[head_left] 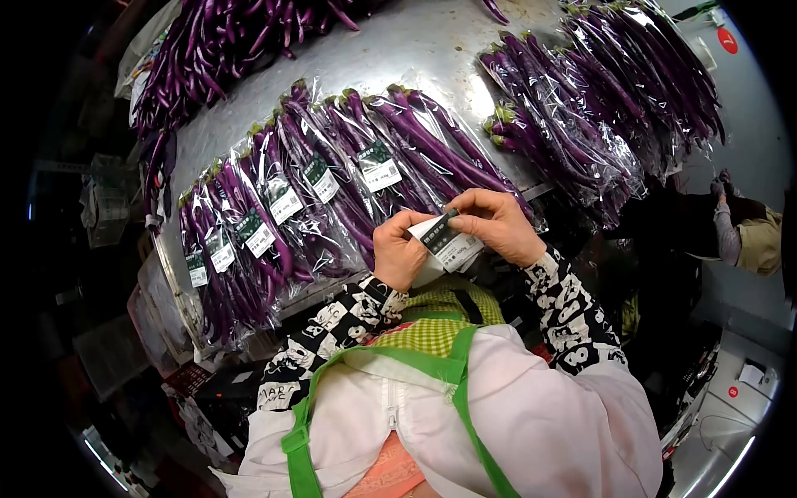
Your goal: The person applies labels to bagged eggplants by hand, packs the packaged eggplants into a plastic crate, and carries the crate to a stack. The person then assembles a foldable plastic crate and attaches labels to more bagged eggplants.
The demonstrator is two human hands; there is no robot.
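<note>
1. At the near edge of the table, just above the apron, a flat, dark-and-white label is held at a tilt between both hands.
2. The left hand is nearly closed, thumb and bent fingers pinching the label's left side.
3. The right hand has its fingers curled, thumb and fingertip gripping the label's upper corner.
4. Beyond and left of the hands, long, glossy purple eggplants lie in a slanting row of crinkled, clear plastic bags; six bear rectangular labels like the held one.
5. Far left, slim loose eggplants form a tangled heap on the smooth, shiny metal.
6. To the right, more bagged eggplants lie bunched, their film catching the light.
</note>
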